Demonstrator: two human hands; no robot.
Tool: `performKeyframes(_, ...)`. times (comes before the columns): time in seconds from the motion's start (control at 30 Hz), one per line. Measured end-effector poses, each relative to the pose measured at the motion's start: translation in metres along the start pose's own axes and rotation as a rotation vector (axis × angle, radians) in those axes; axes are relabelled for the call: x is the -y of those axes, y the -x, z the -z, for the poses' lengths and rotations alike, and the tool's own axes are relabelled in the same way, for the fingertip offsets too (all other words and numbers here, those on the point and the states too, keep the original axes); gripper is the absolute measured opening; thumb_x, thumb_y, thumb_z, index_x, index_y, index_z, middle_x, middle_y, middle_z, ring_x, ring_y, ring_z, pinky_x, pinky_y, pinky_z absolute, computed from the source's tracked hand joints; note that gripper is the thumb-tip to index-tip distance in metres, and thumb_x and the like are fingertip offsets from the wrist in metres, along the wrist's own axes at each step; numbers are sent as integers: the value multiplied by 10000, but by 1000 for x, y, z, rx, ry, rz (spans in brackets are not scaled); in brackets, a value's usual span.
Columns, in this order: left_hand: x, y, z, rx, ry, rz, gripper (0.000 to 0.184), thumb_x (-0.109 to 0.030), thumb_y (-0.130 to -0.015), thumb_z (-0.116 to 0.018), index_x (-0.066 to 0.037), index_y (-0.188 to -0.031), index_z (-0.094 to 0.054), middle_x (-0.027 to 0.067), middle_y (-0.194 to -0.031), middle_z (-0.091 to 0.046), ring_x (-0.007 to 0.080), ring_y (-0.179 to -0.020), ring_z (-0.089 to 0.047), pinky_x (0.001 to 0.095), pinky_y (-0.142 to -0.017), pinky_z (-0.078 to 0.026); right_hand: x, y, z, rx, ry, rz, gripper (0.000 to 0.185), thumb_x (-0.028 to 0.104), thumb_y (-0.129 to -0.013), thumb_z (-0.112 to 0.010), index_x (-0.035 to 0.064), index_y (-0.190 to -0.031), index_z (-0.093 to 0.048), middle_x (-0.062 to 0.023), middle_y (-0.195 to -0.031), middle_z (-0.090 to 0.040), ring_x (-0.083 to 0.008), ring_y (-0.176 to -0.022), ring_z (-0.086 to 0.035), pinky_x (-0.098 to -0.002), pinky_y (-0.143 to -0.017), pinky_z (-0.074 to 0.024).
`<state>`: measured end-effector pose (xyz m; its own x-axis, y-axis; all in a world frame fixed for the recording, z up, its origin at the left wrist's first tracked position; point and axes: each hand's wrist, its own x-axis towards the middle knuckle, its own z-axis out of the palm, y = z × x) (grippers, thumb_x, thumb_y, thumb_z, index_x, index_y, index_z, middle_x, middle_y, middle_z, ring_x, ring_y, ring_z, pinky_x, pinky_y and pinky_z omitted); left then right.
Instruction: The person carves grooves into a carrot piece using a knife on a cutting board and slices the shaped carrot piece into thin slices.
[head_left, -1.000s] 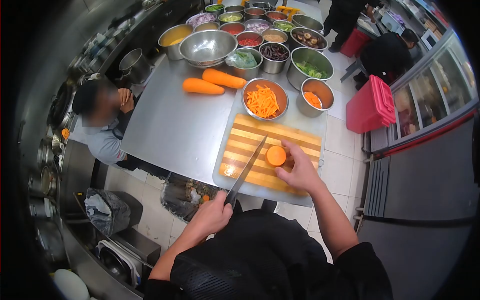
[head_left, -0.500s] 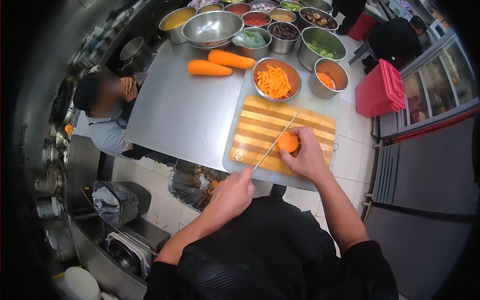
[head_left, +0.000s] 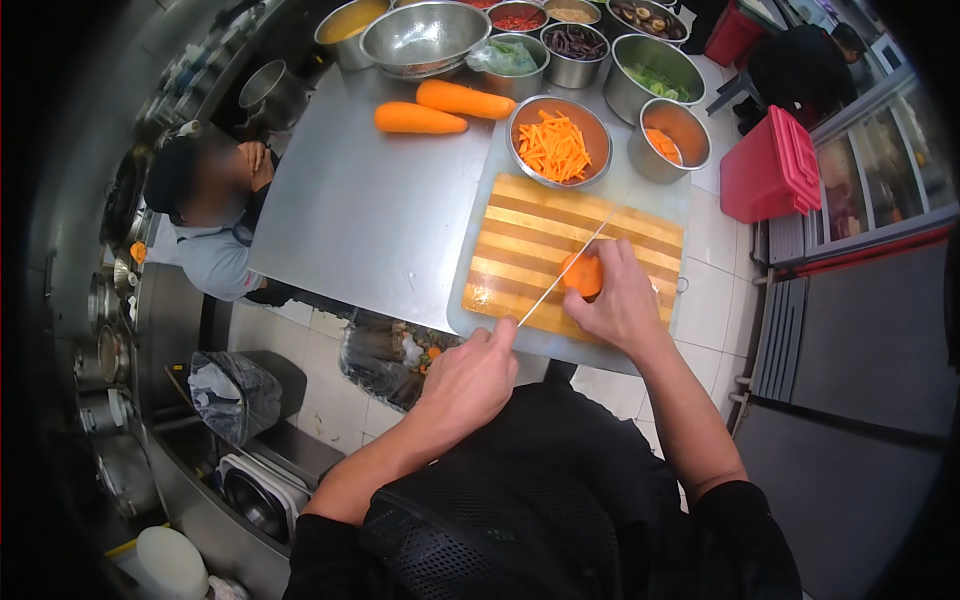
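Observation:
My left hand (head_left: pixel 468 375) is wrapped round the handle of a knife (head_left: pixel 543 295), whose thin blade points up and away to the right. At the blade's right side is a cut piece of carrot (head_left: pixel 584 277), its round orange face toward the knife. The fingers and thumb of my right hand (head_left: pixel 627 303) grip this piece on the striped wooden cutting board (head_left: pixel 510 235). The blade seems to touch the carrot's left side; how deep it goes, I cannot tell. Just beyond the board, a metal bowl (head_left: pixel 603 165) holds carrot strips (head_left: pixel 553 148).
Two whole carrots (head_left: pixel 420 118) lie on the steel table (head_left: pixel 370 220). A metal pot (head_left: pixel 690 170) with carrot pieces stands right of the bowl. Several bowls of ingredients line the back. A person (head_left: pixel 215 215) is at the table's left side. A red bin (head_left: pixel 770 165) stands right.
The knife blade has come closer against the carrot's left side. Both hands have shifted slightly, still gripping the same things. The whole view has tilted a little.

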<state>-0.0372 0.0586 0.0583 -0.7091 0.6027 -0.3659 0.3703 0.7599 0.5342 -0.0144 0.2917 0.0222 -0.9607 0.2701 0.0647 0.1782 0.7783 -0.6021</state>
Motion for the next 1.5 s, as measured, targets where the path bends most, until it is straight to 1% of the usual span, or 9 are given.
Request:
performKeyframes(0.2, 0, 5, 6, 10, -9, 3, 289, -125, -993, -536, -14, -1258, -505, 251, -1004, -682, 492, -922, -662, 577, -826, -533, 0, -2, 0, -3, 1, 28, 454, 221, -762, -727, 43, -1161, -604, -183, -1092, -584, -406, -998, -645, -490, -847, -554)
performKeyframes(0.3, 3, 4, 5, -14, 13, -35, 225, -142, -1004, -529, -13, -1186, -500, 277, -991, -666, 518, -878, -678, 600, -812, -546, 1, -2, 2, 8, -4, 23, 447, 215, -762, -723, 42, -1157, -605, -187, -1093, -586, -409, -1003, -641, -493, -853, -552)
performKeyframes(0.5, 11, 5, 1, -32, 58, -29, 240, -147, -1013, -518, -7, -1207, -497, 279, -1004, -665, 519, -915, -670, 596, -833, -534, -6, 0, 11, 9, -19, 74, 525, 223, -775, -768, 31, -1233, -598, -200, -1149, -597, -410, -1085, -635, -471, -922, -544)
performKeyframes(0.6, 12, 9, 1, -54, 84, -31, 246, -148, -1017, -511, -3, -1215, -498, 287, -1008, -670, 522, -915, -668, 598, -830, -535, -1, 5, 18, 12, -17, -35, 547, 239, -788, -786, 39, -1255, -584, -187, -1166, -597, -397, -1091, -642, -473, -908, -549)
performKeyframes(0.7, 13, 9, -1, -47, 81, -20, 275, -147, -1019, -511, -4, -1254, -510, 291, -1006, -674, 519, -916, -671, 597, -833, -537, -10, 6, 8, 12, 8, -22, 540, 238, -790, -807, 15, -1231, -589, -157, -1161, -616, -308, -963, -674, -422, -840, -571)
performKeyframes(0.8, 11, 8, -1, -46, 82, -23, 310, -144, -1016, -516, -8, -1295, -511, 294, -1010, -678, 519, -909, -674, 598, -836, -540, -12, 6, 1, -14, -18, 2, 504, 226, -795, -794, 25, -1214, -601, -153, -1130, -608, -308, -940, -666, -415, -826, -568)
performKeyframes(1.1, 8, 13, -1, -29, 40, -22, 332, -152, -1013, -533, -20, -1316, -501, 294, -1011, -682, 528, -869, -680, 609, -809, -547, -5, 0, 6, 16, 23, 40, 456, 202, -766, -729, 57, -1183, -612, -172, -1089, -591, -389, -962, -637, -463, -844, -548)
performKeyframes(1.2, 7, 15, 1, -15, 41, -15, 328, -154, -1013, -537, -22, -1311, -497, 286, -990, -675, 529, -855, -680, 602, -795, -552, -3, -2, 8, 42, 8, 28, 463, 203, -762, -744, 52, -1182, -621, -185, -1090, -603, -407, -1019, -641, -477, -865, -551)
performKeyframes(1.5, 7, 18, 4, -29, 33, -31, 298, -158, -1007, -557, -23, -1268, -503, 282, -959, -667, 520, -820, -684, 600, -747, -557, -6, -3, 6, 39, -5, 43, 468, 199, -763, -745, 46, -1185, -612, -189, -1103, -612, -411, -1027, -639, -473, -884, -545)
